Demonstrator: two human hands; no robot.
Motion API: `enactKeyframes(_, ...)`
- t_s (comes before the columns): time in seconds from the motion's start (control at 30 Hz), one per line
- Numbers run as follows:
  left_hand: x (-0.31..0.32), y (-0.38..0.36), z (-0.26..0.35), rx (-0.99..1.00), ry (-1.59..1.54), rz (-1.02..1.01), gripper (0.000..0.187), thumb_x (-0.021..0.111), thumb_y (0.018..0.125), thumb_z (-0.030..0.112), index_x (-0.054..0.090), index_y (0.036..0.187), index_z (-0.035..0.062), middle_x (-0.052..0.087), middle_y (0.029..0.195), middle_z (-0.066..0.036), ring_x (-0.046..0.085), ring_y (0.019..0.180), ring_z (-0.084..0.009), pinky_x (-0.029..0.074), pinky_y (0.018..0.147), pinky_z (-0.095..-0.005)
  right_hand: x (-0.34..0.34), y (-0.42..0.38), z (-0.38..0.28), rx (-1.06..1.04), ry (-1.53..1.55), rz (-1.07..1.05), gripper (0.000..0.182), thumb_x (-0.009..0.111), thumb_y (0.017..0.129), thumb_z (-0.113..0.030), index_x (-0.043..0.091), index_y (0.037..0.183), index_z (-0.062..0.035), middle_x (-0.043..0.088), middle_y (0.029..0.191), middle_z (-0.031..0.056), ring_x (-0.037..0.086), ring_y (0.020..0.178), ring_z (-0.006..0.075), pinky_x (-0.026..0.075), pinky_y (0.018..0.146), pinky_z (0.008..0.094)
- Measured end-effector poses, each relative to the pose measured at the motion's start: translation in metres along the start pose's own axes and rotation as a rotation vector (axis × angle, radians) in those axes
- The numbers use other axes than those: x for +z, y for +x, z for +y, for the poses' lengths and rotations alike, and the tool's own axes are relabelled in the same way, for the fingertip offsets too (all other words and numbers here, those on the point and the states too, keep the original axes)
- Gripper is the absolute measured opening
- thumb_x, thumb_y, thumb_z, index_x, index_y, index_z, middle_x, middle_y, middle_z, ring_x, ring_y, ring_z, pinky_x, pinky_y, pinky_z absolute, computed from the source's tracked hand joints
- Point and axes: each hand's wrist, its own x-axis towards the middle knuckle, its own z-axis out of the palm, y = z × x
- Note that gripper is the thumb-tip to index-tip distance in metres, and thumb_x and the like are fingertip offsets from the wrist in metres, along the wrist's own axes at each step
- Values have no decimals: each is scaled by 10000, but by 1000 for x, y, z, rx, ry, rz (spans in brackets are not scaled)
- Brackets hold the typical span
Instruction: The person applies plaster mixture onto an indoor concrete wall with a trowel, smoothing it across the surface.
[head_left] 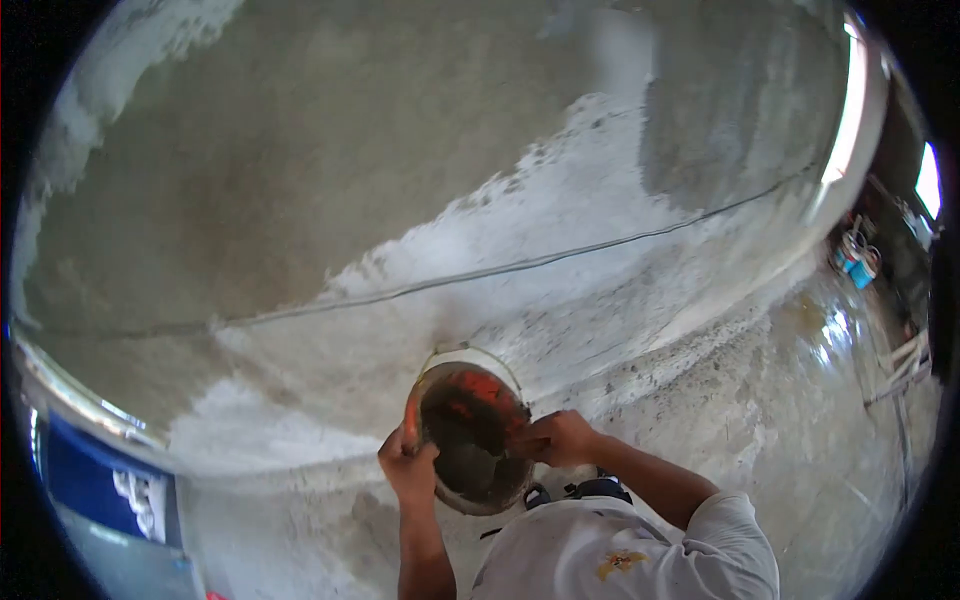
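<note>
A round bucket [462, 490], smeared with grey mortar and showing orange on its inside, is in front of my body, low in the middle of the head view. Wet grey mortar [468, 425] coats its inside. My left hand [408, 466] is closed around the bucket's left edge, thumb toward the inside. At the opposite edge, my right hand [562, 438] is closed with its fingers curled at the rim, some of them hidden. A pale rim and a thin curved handle [480, 352] show at the bucket's far side.
Ahead rises a wall [250, 170] with damp grey plaster beside whitish patches. A cable [500, 268] runs across it. Blue-and-white buckets [857, 262] stand at the far right, by wet, shiny floor [825, 335]. A blue panel [90, 470] is at lower left.
</note>
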Motion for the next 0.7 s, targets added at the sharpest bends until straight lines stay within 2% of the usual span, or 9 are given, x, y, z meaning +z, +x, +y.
enactKeyframes(0.07, 4, 1, -7, -6, -6, 14, 150, 617, 620, -50, 590, 764, -15, 379, 679, 42, 357, 632, -88, 329, 580, -258, -2, -14, 9, 62, 138, 32, 351, 829, 801, -336, 776, 1128, -219, 765, 949, 96, 737, 838, 306, 582, 792, 412)
enactKeyframes(0.1, 5, 2, -8, -39, -120, 66, 162, 624, 610, -55, 523, 716, 16, 369, 678, 40, 347, 629, -92, 319, 585, -262, 3, -21, 21, 81, 220, 90, 346, 865, 773, -282, 789, 1092, -173, 772, 969, 97, 751, 854, 269, 589, 797, 388)
enactKeyframes(0.17, 9, 4, 5, -80, -266, 127, 315, 638, 599, -64, 370, 647, 94, 382, 681, 33, 357, 630, -102, 331, 601, -276, -14, -35, 23, 127, 291, 138, 343, 868, 776, -247, 785, 1095, -151, 775, 974, 104, 756, 860, 239, 590, 797, 366)
enactKeyframes(0.3, 31, 6, 48, -135, -422, 204, 312, 643, 602, -72, 387, 653, 99, 395, 677, 44, 382, 625, -103, 380, 607, -284, -41, -64, 45, 248, 544, 255, 407, 876, 784, -170, 742, 1145, -40, 785, 979, 116, 748, 859, 146, 592, 785, 318)
enactKeyframes(0.33, 35, 8, 53, -124, -436, 198, 311, 647, 609, -74, 393, 649, 102, 403, 667, 44, 386, 615, -100, 381, 603, -279, -54, -71, 48, 311, 528, 228, 447, 879, 769, -160, 722, 1164, -21, 785, 993, 121, 756, 879, 162, 595, 799, 328)
enactKeyframes(0.4, 43, 10, 60, -126, -438, 206, 310, 651, 616, -75, 399, 645, 104, 412, 658, 43, 389, 605, -96, 381, 598, -275, -93, -80, 29, 307, 367, 281, 464, 896, 722, -142, 728, 1135, -11, 782, 978, 128, 752, 874, 167, 587, 826, 320)
enactKeyframes(0.47, 55, 12, 70, -101, -561, 130, 307, 656, 630, -84, 414, 637, 106, 430, 637, 46, 398, 589, -84, 378, 593, -263, -115, -87, 26, 304, 244, 283, 476, 897, 707, -36, 708, 1138, 39, 780, 1013, 104, 710, 916, 113, 580, 824, 291)
enactKeyframes(0.67, 102, 3, 105, -138, -583, 184, 337, 637, 651, -107, 390, 624, 121, 431, 623, 50, 391, 583, -71, 363, 590, -246, -144, -93, 64, 316, 587, 279, 478, 909, 692, -26, 709, 1121, 43, 772, 1024, 115, 706, 935, 125, 576, 861, 308)
enactKeyframes(0.7, 110, 1, 110, -157, -555, 204, 342, 632, 652, -111, 385, 623, 123, 427, 622, 50, 390, 585, -71, 359, 590, -245, -157, -93, 67, 333, 511, 243, 465, 900, 700, -2, 704, 1119, 47, 771, 1036, 117, 710, 958, 130, 577, 887, 308)
